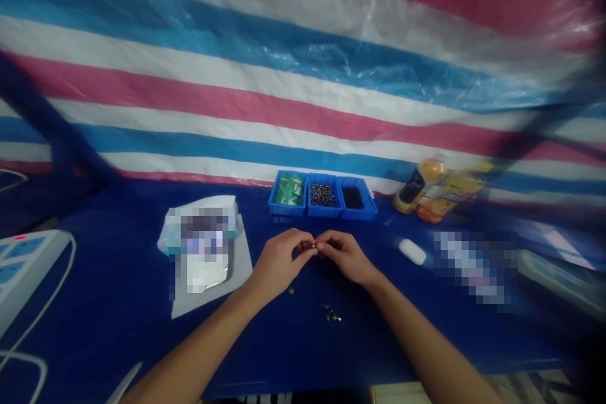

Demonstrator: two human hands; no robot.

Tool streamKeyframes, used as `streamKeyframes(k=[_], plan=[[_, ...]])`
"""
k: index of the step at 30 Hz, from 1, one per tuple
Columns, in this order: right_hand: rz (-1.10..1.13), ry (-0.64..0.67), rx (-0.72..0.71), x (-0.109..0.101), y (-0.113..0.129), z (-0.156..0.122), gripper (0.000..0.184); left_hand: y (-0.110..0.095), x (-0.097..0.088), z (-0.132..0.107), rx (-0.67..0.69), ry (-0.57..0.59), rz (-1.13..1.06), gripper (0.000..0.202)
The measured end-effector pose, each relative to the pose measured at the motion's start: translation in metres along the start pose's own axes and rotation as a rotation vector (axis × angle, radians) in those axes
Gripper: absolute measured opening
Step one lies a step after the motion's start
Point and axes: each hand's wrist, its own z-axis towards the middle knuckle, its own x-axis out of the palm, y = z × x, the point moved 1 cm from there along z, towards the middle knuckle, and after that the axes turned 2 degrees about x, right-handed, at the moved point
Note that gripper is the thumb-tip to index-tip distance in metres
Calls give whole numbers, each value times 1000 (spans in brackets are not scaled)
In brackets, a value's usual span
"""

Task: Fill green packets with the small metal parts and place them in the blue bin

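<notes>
My left hand [286, 257] and my right hand [344, 254] meet above the middle of the blue table, fingertips pinched together. Between them is a tiny brass-coloured metal piece [313, 245], mostly covered by the fingers; its exact kind is too small to tell. Both hands appear closed on it. Below my right hand lie several small shiny metal parts [332, 315] in a loose group. A single small gold-coloured part [291, 290] rests by my left wrist.
Behind the hands stand three blue bins, one with green packets [290, 190], one with small metal parts [322, 194], one with dark pieces [353, 197]. A white packet [208, 271] lies left, a power strip [28, 271] farther left. Rightward are a white case [412, 252] and a drink bottle [419, 186].
</notes>
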Motion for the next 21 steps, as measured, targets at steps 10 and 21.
streamKeyframes(k=[10,21], plan=[[-8,-213,144,-13,-6,2,45,-9,4,-4,-8,48,102,15],[-22,-227,-21,-15,4,-2,44,-19,4,-4,53,56,317,15]])
